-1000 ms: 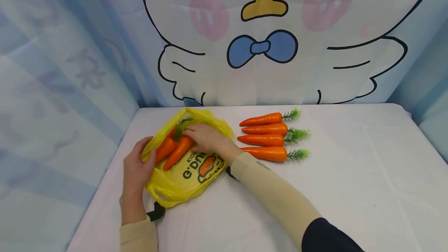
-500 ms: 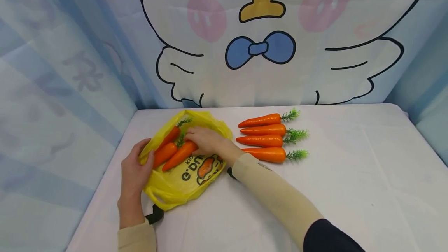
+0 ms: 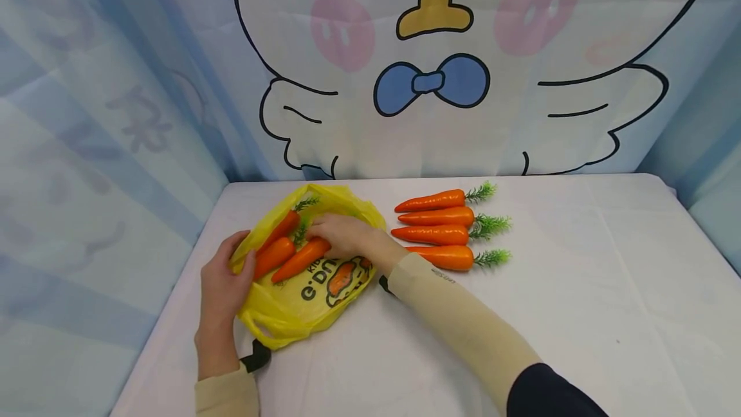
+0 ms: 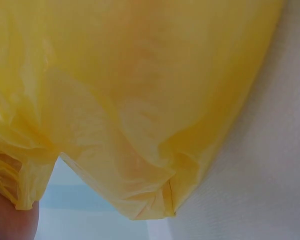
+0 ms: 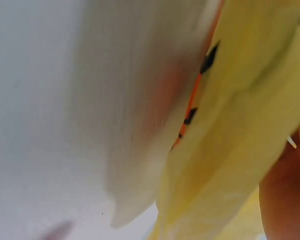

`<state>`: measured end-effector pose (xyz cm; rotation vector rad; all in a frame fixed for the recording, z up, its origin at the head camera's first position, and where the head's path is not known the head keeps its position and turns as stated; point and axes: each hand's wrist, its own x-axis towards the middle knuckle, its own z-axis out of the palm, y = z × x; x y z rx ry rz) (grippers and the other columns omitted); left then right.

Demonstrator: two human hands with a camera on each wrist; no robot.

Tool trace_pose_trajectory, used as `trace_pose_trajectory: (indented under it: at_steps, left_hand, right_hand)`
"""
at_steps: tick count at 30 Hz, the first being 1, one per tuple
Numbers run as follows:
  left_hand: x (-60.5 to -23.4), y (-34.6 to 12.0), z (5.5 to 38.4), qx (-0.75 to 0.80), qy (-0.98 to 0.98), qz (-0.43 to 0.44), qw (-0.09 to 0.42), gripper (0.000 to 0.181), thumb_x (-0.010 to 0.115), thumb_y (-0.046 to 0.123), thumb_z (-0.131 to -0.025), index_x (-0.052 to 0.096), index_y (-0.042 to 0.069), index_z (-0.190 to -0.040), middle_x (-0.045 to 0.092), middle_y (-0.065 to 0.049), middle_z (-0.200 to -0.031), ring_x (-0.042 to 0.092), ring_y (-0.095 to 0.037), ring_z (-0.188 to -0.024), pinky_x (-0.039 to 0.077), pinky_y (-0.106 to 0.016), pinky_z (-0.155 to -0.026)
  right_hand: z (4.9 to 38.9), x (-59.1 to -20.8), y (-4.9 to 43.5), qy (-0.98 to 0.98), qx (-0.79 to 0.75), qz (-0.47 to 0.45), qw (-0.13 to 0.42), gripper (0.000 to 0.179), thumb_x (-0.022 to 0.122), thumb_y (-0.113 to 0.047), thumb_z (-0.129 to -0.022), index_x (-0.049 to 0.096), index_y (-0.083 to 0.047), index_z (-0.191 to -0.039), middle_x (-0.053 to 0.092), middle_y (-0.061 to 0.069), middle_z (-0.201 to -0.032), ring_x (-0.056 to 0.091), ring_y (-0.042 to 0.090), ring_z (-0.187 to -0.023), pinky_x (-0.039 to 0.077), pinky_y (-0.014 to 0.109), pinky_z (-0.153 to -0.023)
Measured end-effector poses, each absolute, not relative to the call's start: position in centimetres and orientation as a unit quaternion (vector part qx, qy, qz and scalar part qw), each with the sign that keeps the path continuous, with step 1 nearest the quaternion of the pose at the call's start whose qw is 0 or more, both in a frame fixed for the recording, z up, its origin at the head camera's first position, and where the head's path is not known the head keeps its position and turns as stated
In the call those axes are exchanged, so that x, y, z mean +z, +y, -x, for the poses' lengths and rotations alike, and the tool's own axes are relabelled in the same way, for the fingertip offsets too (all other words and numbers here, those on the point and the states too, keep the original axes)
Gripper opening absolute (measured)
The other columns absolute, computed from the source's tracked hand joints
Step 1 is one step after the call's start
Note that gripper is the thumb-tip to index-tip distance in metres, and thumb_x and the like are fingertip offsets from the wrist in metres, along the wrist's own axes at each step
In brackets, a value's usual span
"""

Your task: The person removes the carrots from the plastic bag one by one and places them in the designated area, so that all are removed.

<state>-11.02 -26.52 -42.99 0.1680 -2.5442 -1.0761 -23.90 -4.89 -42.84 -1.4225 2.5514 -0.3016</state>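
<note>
In the head view a yellow plastic bag (image 3: 289, 314) lies with its mouth spread on the white table. My left hand (image 3: 227, 278) grips its left rim, the thumb over the edge. Two orange carrots with green tops, an upper carrot (image 3: 283, 227) and a lower carrot (image 3: 274, 256), lie inside along the left wall. Reaching into the mouth, my right hand (image 3: 344, 235) holds a third carrot (image 3: 301, 260) by its thick end; its leafy top is hidden by the hand. The left wrist view is filled by the bag (image 4: 125, 100). Bag plastic (image 5: 230, 130) covers part of my right fingers (image 5: 285, 200).
Right of the bag, several carrots (image 3: 437, 234) lie in a column on the tablecloth (image 3: 579, 301), leafy tops pointing right. A curtain (image 3: 405, 140) with a cartoon print hangs behind the table, and a pale blue one (image 3: 116, 211) borders the left.
The right hand and its carrot have shifted slightly lower and to the right inside the bag, uncovering more of the two carrots at left. The left hand keeps its hold on the rim.
</note>
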Motion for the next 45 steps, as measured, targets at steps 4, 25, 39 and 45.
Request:
trace_pose_trajectory:
  at_steps: [4,25,39,45]
  left_hand:
    - [-43.0,-26.5,11.0,-0.382,-0.903,-0.060,0.187,0.040,0.061,0.011,-0.101,0.055,0.010,-0.141,0.059,-0.011,-0.138,0.054,-0.029,-0.126,0.044,-0.050,-0.106]
    - [-42.9,-26.4,11.1,-0.385,-0.902,-0.054,0.188,0.040,0.060,0.012,-0.102,0.055,0.007,-0.141,0.058,-0.013,-0.140,0.052,-0.031,-0.128,0.042,-0.051,-0.108]
    - [-42.7,-26.5,10.9,-0.380,-0.904,-0.057,0.187,0.041,0.060,0.013,-0.101,0.055,0.008,-0.141,0.058,-0.014,-0.139,0.053,-0.032,-0.126,0.042,-0.052,-0.108]
    - [-42.7,-26.4,10.9,-0.386,-0.903,-0.060,0.180,0.041,0.060,0.013,-0.102,0.054,0.010,-0.142,0.058,-0.013,-0.140,0.052,-0.032,-0.127,0.042,-0.051,-0.109]
  right_hand:
    - [23.8,-42.7,-4.8,0.862,-0.105,0.485,0.104,0.045,0.075,-0.020,-0.093,0.063,-0.013,-0.136,0.058,0.002,-0.134,0.051,0.018,-0.125,0.036,0.027,-0.111]
    - [21.0,-38.7,-2.1,0.862,-0.098,0.495,0.056,0.045,0.077,-0.021,-0.092,0.062,-0.011,-0.133,0.059,0.003,-0.132,0.050,0.019,-0.122,0.040,0.028,-0.108]
    - [19.2,-36.2,1.5,0.876,-0.116,0.468,0.014,0.043,0.078,-0.020,-0.090,0.064,-0.013,-0.130,0.060,0.002,-0.130,0.053,0.019,-0.119,0.046,0.032,-0.104]
    - [18.9,-36.0,3.5,0.879,-0.139,0.457,-0.002,0.043,0.079,-0.017,-0.089,0.065,-0.012,-0.129,0.061,0.002,-0.128,0.053,0.020,-0.118,0.046,0.032,-0.103]
